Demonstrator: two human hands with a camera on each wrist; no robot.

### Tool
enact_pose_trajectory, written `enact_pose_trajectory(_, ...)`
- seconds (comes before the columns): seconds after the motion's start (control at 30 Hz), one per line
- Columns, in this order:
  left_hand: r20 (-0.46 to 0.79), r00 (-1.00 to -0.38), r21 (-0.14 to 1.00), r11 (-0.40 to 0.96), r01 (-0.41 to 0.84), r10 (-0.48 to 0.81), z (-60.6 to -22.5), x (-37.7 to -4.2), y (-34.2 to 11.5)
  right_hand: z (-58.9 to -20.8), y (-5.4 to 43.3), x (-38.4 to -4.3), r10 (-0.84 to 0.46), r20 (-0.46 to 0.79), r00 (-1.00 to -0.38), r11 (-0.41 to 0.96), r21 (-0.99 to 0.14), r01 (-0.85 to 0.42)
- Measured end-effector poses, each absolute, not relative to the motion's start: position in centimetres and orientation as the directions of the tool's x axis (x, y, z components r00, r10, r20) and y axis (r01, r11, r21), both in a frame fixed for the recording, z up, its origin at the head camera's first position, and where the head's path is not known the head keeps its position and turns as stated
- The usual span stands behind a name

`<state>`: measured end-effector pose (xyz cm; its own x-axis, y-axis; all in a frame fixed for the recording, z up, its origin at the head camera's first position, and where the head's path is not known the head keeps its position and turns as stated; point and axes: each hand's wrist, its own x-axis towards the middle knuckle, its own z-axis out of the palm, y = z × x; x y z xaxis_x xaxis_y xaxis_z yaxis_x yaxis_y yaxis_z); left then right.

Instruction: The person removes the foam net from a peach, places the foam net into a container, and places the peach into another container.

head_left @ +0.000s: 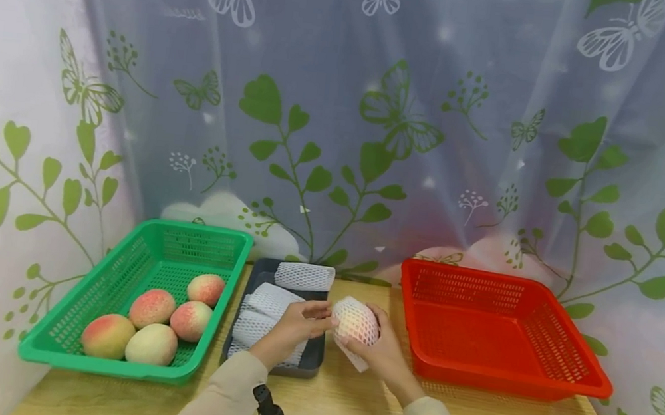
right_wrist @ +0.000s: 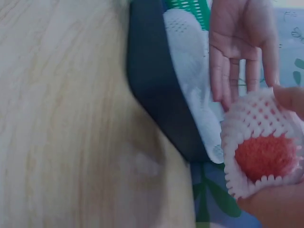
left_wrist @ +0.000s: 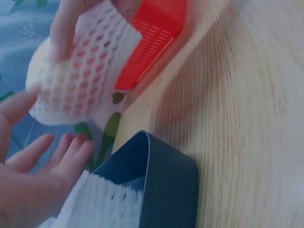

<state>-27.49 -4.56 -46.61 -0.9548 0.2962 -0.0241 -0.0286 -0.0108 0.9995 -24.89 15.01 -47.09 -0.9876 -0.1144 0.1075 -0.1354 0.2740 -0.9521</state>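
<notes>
A peach in a white foam net sleeve (head_left: 355, 321) is held up over the table by my right hand (head_left: 378, 345). Red skin of the peach (right_wrist: 266, 156) shows through the sleeve's open end in the right wrist view. My left hand (head_left: 295, 327) is just left of it, fingers loosely extended, with fingertips right at the sleeve; its palm and spread fingers show in the left wrist view (left_wrist: 47, 175). Below the left hand stands a dark grey tray (head_left: 311, 366) holding several flat foam net sleeves (head_left: 257, 327).
On the left, a green basket (head_left: 33, 346) contains several bare peaches (head_left: 152, 344). A red basket (head_left: 496, 377) with nothing in it stands at the right. All rest on a wooden table (head_left: 343, 409), backed by a patterned curtain (head_left: 331, 100).
</notes>
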Motion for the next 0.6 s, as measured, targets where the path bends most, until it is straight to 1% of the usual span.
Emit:
enact_pose_trajectory(0.13,-0.072,-0.893,0.988,-0.092,-0.125,0.444,-46.5,-27.1,-5.2,-46.0,15.5,-24.5,-0.193,0.073,-0.978,0.216,-0.97,-0.115)
enact_pose_trajectory(0.2,-0.068,-0.865,0.979,-0.134,-0.154,0.497,-46.3,-26.9,-5.4,-45.6,15.8,-24.3,-0.223,0.087,-0.971,0.215,-0.967,-0.136)
enact_pose_trajectory(0.27,-0.056,-0.85,0.973,-0.162,-0.164,0.524,-46.1,-26.7,-5.5,-45.3,16.0,-24.2,-0.244,0.122,-0.962,0.228,-0.957,-0.179)
enact_pose_trajectory(0.4,-0.039,-0.858,0.966,-0.202,-0.164,0.512,-45.7,-26.1,-5.4,-44.5,16.3,-24.0,-0.262,0.187,-0.947,0.269,-0.928,-0.258)
enact_pose_trajectory(0.6,-0.038,-0.911,0.964,-0.226,-0.141,0.41,-45.2,-25.1,-4.8,-44.2,16.5,-24.1,-0.309,0.197,-0.931,0.308,-0.905,-0.294)
